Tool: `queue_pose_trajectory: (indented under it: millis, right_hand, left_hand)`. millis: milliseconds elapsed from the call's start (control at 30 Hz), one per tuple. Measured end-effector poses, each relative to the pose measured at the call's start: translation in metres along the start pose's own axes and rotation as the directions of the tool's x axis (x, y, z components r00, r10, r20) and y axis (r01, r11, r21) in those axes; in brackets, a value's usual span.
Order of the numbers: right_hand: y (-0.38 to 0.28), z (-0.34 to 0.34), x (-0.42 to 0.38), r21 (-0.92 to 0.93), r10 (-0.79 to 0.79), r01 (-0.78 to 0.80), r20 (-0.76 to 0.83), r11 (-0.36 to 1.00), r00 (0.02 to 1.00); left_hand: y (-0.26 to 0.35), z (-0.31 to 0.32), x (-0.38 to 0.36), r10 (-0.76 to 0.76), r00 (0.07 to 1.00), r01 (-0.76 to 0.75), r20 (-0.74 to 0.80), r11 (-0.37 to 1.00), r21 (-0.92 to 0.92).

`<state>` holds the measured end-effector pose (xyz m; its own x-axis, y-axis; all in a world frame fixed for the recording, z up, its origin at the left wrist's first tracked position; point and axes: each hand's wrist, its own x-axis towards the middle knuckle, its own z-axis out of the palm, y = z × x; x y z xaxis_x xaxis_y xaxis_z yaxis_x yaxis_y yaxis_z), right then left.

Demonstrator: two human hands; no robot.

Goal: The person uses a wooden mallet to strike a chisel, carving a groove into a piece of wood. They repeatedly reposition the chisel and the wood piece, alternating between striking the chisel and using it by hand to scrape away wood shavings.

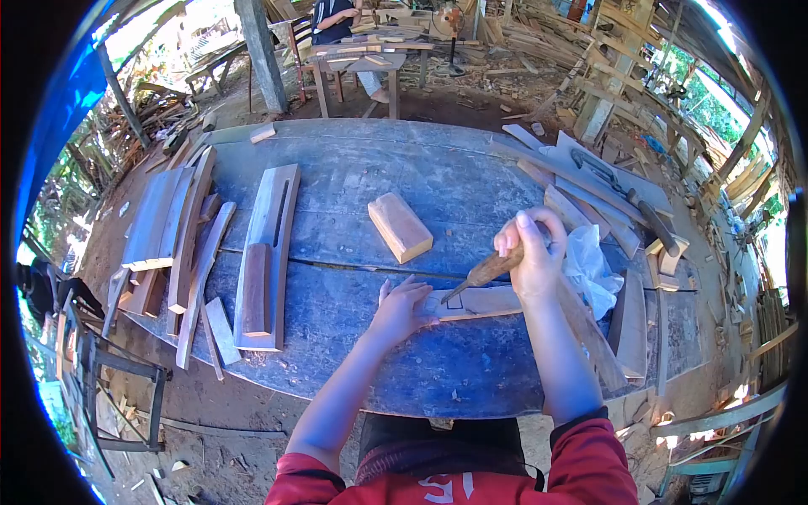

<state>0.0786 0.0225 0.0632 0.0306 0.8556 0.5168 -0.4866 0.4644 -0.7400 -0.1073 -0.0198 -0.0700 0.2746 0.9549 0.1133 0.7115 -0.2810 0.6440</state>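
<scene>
A narrow wooden piece [492,302] lies crosswise on the blue worktable [337,210], with a dark square outline drawn near its left part. My left hand [402,310] holds down its left end, the palm hiding that end. My right hand [536,252] is closed around the wooden handle of a chisel [488,271]. The chisel slants down to the left, its tip at the wood beside the drawn outline; whether the tip touches cannot be made out. Just beyond the wooden piece rests a thick wood block [400,227].
A slotted board [273,202] and stacked boards [160,219] lie at left. On the right are a crumpled plastic bag [592,268], a hammer [653,222], a clamp [594,168] and more boards. Another person [334,23] is at a smaller table [358,63] behind.
</scene>
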Motion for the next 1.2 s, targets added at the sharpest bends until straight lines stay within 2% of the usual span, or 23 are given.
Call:
queue_pose_trajectory:
  millis: [167, 467, 867, 933, 1033, 1067, 1200]
  right_hand:
    - [-0.001, -0.009, -0.009, 0.026, -0.080, 0.080, -0.024, 0.996, 0.997]
    - [-0.004, -0.012, -0.020, 0.044, -0.083, 0.088, -0.099, 0.995, 0.992]
    - [-0.005, -0.019, -0.018, 0.041, -0.109, 0.107, 0.032, 0.993, 0.994]
    - [-0.006, -0.015, -0.021, -0.043, -0.092, 0.095, 0.060, 0.995, 0.994]
    - [-0.008, -0.003, -0.026, -0.076, -0.103, 0.112, 0.107, 0.991, 0.989]
    - [-0.008, -0.002, -0.026, -0.074, -0.096, 0.108, 0.153, 0.991, 0.984]
    - [-0.007, 0.002, -0.028, -0.064, -0.075, 0.087, 0.167, 0.994, 0.983]
  left_hand:
    - [-0.001, 0.001, 0.001, -0.014, 1.000, 0.014, -0.013, 1.000, -0.019]
    - [-0.001, 0.005, 0.000, -0.034, 0.999, 0.033, -0.032, 0.999, -0.027]
    - [0.001, 0.003, 0.000, -0.028, 0.998, 0.027, -0.048, 1.000, -0.009]
    - [0.000, 0.004, 0.000, -0.035, 0.998, 0.034, -0.045, 0.999, -0.029]
    - [0.000, 0.004, 0.000, -0.029, 0.998, 0.028, -0.052, 0.999, -0.019]
    - [0.001, 0.003, -0.001, -0.028, 0.998, 0.027, -0.049, 0.999, -0.020]
    - [0.005, -0.001, 0.001, -0.061, 0.998, 0.061, 0.004, 0.998, 0.001]
